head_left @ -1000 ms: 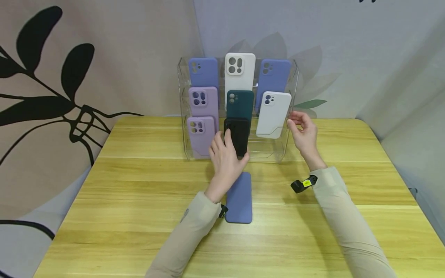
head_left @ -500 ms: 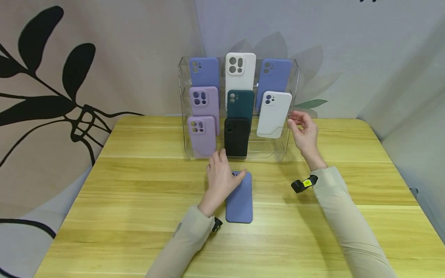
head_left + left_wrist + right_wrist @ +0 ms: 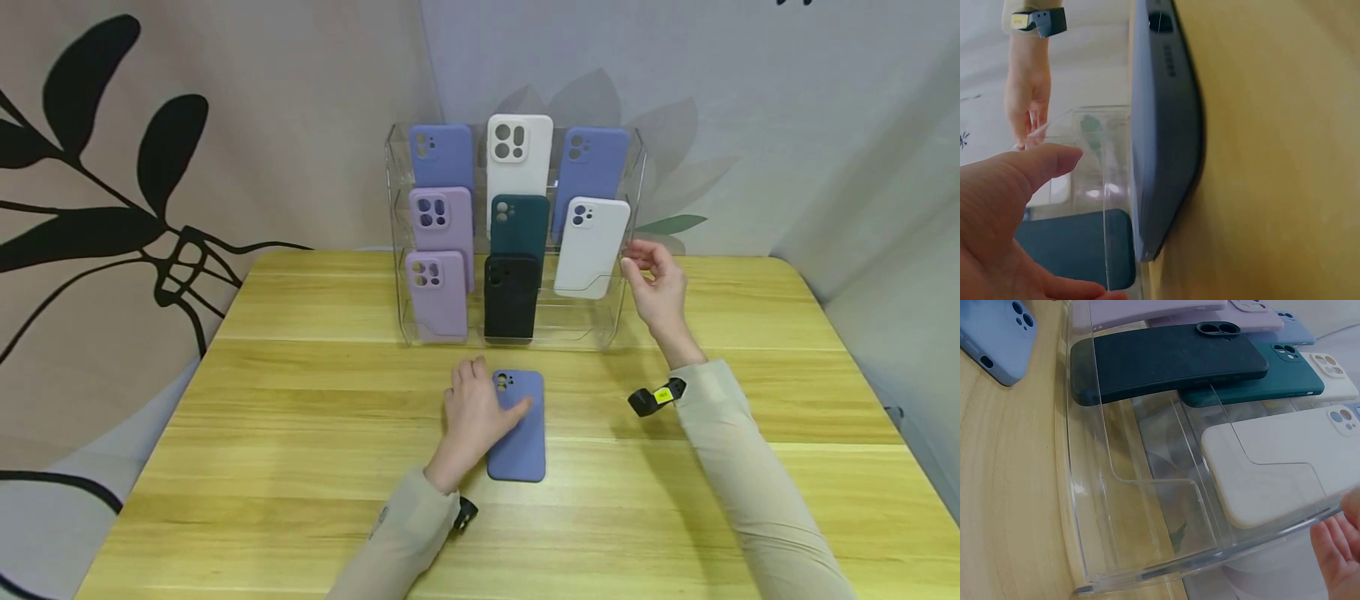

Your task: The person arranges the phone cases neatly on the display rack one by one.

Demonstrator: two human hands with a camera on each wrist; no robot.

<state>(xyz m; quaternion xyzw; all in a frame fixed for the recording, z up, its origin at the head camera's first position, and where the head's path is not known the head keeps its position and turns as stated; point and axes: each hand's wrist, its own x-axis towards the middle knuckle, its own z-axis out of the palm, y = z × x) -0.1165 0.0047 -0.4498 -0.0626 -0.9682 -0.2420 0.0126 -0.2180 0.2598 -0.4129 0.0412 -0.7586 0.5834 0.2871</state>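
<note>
A blue phone case lies on the table in front of the clear acrylic display rack, camera cutouts toward the rack. My left hand hovers at its left side, fingers spread loosely, the thumb reaching over the case in the head view. In the left wrist view nothing sits between thumb and fingers. At the rack's right side my right hand pinches the side panel's edge between thumb and fingertips, beside the white phone case in the middle row. A black phone case stands in the bottom row's centre.
Two lilac cases, the lower one in front, fill the rack's left column below a blue case. A dark green case stands mid-centre, with a white case above it. Another blue case tops the right column.
My left hand has drawn back from the black case in the rack to the blue case on the table, uncovering its camera cutouts. My right hand has stayed at the rack's side.
</note>
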